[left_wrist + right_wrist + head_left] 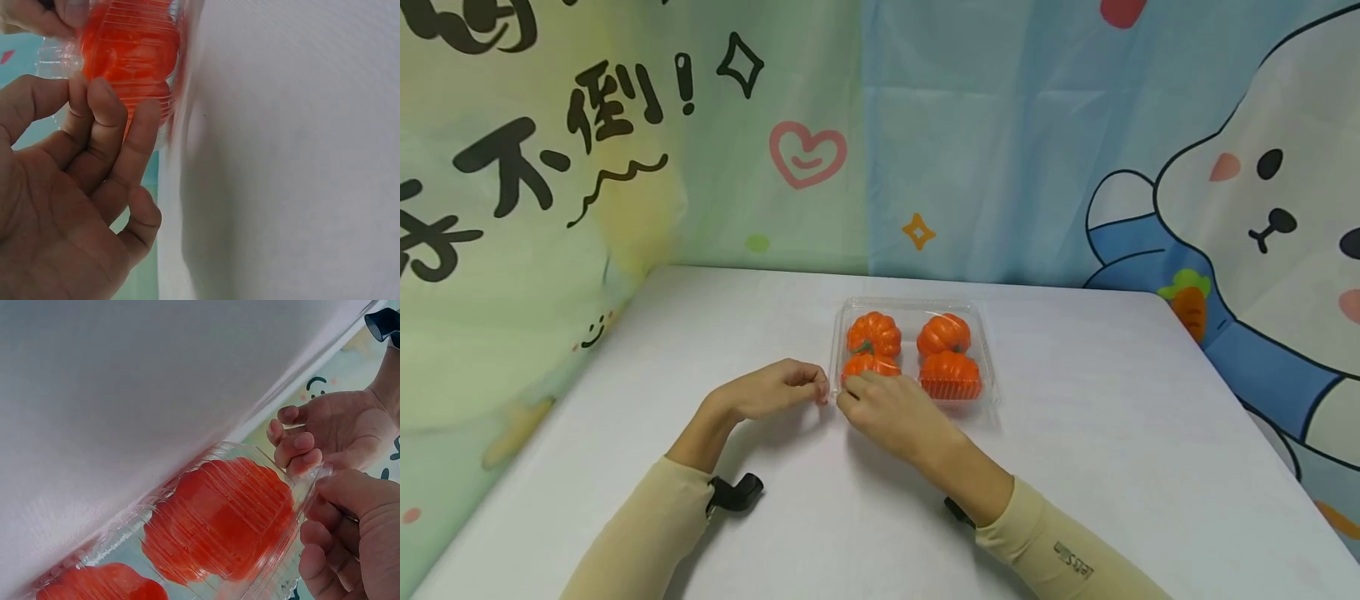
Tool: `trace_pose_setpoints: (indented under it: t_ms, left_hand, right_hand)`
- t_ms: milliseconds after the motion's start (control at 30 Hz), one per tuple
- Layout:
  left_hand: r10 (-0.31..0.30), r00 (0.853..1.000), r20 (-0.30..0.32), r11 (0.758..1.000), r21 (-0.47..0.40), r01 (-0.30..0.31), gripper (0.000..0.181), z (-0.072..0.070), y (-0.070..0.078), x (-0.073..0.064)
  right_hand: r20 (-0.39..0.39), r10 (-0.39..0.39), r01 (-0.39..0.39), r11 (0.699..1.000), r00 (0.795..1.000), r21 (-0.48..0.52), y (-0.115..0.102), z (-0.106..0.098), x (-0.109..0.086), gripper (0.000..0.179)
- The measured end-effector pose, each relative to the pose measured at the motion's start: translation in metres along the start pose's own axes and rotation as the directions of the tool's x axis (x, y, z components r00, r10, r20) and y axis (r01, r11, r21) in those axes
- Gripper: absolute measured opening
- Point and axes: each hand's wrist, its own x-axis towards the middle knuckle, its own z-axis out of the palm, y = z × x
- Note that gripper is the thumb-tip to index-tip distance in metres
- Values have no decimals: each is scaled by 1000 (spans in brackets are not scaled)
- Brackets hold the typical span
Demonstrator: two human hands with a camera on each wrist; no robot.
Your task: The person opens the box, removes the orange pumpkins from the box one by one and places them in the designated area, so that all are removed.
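A clear plastic box with ribbed walls stands on the table. Several orange toy pumpkins lie inside it in two rows, one showing a green stem. At the box's near left corner, my left hand pinches the rim between thumb and index finger, its other fingers loosely bent, as the left wrist view shows. Close beside it, my right hand grips the same rim with thumb and curled fingers. It partly covers the near left pumpkin. Whether a lid covers the box, I cannot tell.
A white cloth covers the table. Behind it hangs a printed curtain with a cartoon animal, a heart and lettering. Black wrist camera mounts sit at the sleeves.
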Motion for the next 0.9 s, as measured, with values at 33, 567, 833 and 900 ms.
trace_pose_setpoints:
  t_ms: [33,567,833,900]
  left_hand:
    - [1,1000,0,1000,2,-1,20,-1,0,0]
    - [-89,996,22,993,-71,90,26,-1,0,9]
    - [-73,997,-7,991,-115,71,22,-1,-3,11]
    - [-73,997,-6,991,-112,72,21,-1,-5,12]
  right_hand:
    - [9,5,-5,1000,1000,-10,0,0,0,8]
    - [-85,1,-12,992,996,-123,1,11,1,5]
    - [-95,-20,9,993,995,-120,5,15,5,4]
    - [-92,-35,23,992,995,-122,6,15,5,5]
